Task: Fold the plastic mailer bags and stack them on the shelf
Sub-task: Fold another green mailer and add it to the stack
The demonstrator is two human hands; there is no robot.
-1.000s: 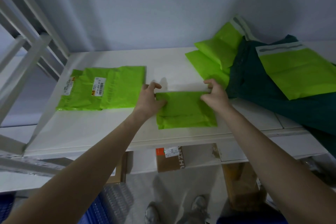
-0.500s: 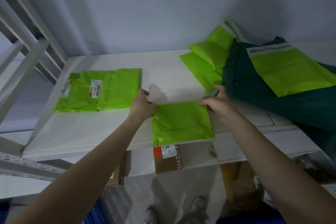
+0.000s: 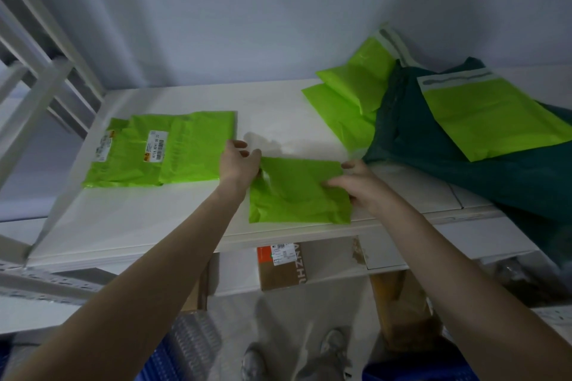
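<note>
White shelf (image 3: pixel 148 226) against a grey wall. We counted one folded lime mailer (image 3: pixel 297 192) near the front edge, our left hand (image 3: pixel 240 161) gripping its left side, right hand (image 3: pixel 359 187) pinching its right. Two labelled mailers (image 3: pixel 164 148) stacked left, three unfolded ones (image 3: pixel 356 93) right, over one dark green bag (image 3: pixel 433 158).

left hand (image 3: pixel 240 161): bare, no rings or gloves
right hand (image 3: pixel 360 187): bare, no rings or gloves
forearms: both uncovered to the bottom edge of the view, no sleeves, no watch or bands at the wrists
shoes (image 3: pixel 332 349): pale grey, low-cut, seen from above, blurred
trousers: cannot tell; only dim grey shapes above the shoes
</note>
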